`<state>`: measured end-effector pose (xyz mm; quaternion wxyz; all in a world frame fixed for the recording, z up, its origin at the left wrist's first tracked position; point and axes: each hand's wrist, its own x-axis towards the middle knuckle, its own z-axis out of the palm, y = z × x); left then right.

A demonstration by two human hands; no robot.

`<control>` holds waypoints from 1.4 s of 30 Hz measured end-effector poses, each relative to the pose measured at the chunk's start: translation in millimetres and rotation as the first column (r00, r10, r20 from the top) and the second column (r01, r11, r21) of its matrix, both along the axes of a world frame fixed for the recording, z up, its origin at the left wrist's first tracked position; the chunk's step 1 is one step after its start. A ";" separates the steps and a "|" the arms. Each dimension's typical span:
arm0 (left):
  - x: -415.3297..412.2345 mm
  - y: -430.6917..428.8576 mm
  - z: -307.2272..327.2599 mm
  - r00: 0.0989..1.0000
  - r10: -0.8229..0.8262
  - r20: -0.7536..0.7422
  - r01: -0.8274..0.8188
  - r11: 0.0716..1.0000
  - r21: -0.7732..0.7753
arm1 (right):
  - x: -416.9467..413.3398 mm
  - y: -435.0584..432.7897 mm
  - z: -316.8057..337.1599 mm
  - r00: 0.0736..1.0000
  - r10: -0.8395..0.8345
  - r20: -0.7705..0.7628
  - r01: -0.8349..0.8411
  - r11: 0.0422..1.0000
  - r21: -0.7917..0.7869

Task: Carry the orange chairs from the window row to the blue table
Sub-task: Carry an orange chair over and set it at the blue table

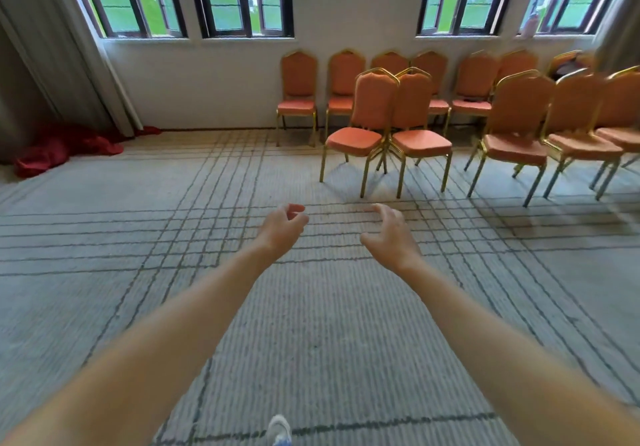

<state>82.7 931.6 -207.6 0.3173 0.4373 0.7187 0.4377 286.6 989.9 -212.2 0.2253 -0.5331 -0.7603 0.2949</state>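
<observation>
Head view: approaching orange padded gold-framed chairs (375, 99)
Left hand (282, 229) and right hand (393, 237) are hovering empty, loosely curled; probably needing a chair-back grip next

No text, label, brand, number or sign can be read: none on the orange chairs (375, 99) beyond the left hand (282, 229) and right hand (391, 234), none on the carpet (311, 324) beneath them.

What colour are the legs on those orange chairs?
Gold metal legs, seen in the head view, the only one here.
</observation>
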 end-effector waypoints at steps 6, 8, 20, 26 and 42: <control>-19.2 135.2 -0.4 0.984 -0.177 0.018 0.178 0.984 -0.032 | -16.7 105.6 -6.9 0.990 -0.142 0.024 0.143 0.990 -0.011; -29.9 181.2 2.7 0.972 -0.229 0.049 0.231 0.972 -0.047 | -24.8 139.4 -5.3 0.982 -0.190 0.015 0.190 0.981 -0.037; -47.0 419.2 -9.0 0.909 -0.413 0.054 0.416 0.905 -0.085 | -32.6 331.9 -12.9 0.923 -0.386 0.000 0.384 0.919 -0.084; -30.3 557.2 -14.1 0.915 -0.401 0.028 0.402 0.914 -0.054 | -22.7 479.3 -19.4 0.931 -0.366 -0.004 0.365 0.928 -0.073; -30.5 896.1 -22.3 0.960 -0.277 -0.026 0.273 0.956 -0.103 | -20.9 850.5 -20.7 0.967 -0.253 0.028 0.255 0.960 -0.115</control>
